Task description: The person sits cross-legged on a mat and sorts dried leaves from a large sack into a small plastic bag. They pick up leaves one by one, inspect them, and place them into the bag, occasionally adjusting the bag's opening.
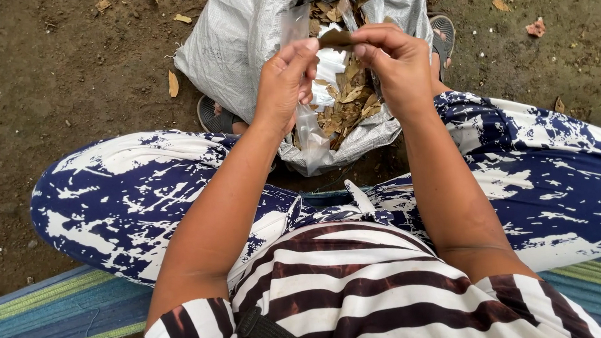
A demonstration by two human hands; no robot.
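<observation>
Brown and brittle, a dry leaf is pinched between both hands above the open grey woven sack of dried leaves standing between the person's knees. The left hand closes fingers and thumb on one end and also grips a clear plastic bag hanging down; the right hand clamps the other end. Pulled too hard, I reckon the leaf would crumble, and crumbs could miss the sack and land on the bare dirt ground.
</observation>
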